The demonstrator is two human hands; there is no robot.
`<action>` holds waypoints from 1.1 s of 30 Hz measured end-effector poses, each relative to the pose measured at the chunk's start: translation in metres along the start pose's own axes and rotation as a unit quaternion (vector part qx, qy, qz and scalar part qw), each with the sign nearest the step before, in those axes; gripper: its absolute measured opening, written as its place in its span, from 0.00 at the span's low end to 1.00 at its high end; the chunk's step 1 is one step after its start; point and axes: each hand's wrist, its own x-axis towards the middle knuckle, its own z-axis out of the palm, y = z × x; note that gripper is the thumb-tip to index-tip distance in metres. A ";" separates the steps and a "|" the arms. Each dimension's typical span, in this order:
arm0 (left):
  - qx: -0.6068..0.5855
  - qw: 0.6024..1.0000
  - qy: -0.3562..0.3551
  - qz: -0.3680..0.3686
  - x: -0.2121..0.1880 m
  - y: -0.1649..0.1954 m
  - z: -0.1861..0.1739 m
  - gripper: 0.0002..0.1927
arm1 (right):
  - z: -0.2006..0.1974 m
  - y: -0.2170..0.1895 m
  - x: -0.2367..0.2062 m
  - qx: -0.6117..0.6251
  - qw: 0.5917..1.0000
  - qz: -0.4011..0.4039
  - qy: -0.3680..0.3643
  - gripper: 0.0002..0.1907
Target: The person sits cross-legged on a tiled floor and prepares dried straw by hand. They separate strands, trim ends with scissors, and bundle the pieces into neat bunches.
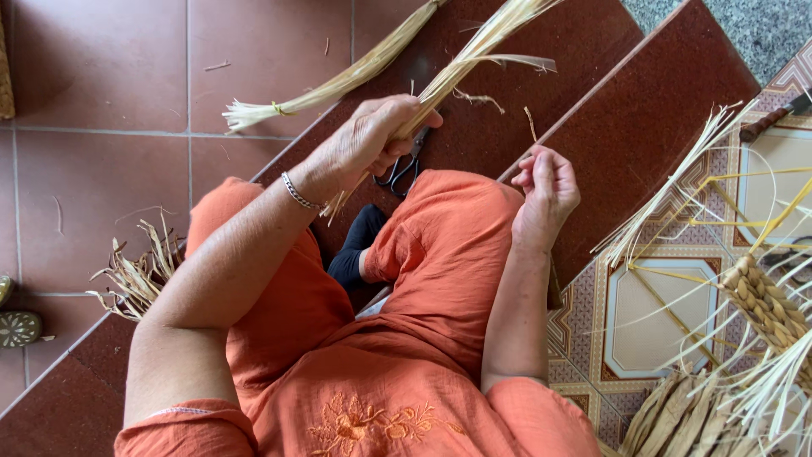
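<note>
My left hand (372, 140), a silver bracelet at its wrist, is closed around a bundle of pale straw strips (474, 51) that slants up and to the right. My right hand (548, 188) is raised over my right knee with fingers curled; a very thin strand may be pinched there, but I cannot make it out. Black-handled scissors (404, 169) lie on the dark red step just beyond my knee, under the left hand. A second straw bundle (338, 82), tied with a yellow band, lies on the step to the left. I wear orange clothes.
A heap of short straw scraps (135, 275) lies left of my leg on the red tiles. At the right, on patterned tiles, stands a partly woven straw piece (765, 305) with loose strands fanning out. A tool with a brown handle (770, 120) lies at the upper right.
</note>
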 end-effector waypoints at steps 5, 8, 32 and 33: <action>0.028 0.999 0.020 0.028 -0.003 0.003 0.003 0.21 | 0.021 0.003 0.005 -0.093 0.993 0.069 -0.032 0.07; -0.041 0.998 0.010 0.041 0.003 0.004 0.000 0.19 | 0.072 0.042 0.035 -0.226 0.961 0.104 -0.122 0.08; -0.194 0.975 0.104 0.040 0.115 0.039 -0.157 0.17 | 0.250 0.236 0.117 -0.620 0.684 0.361 -0.136 0.42; -0.193 0.975 0.100 0.044 0.115 0.038 -0.156 0.17 | 0.251 0.236 0.117 -0.623 0.681 0.360 -0.133 0.40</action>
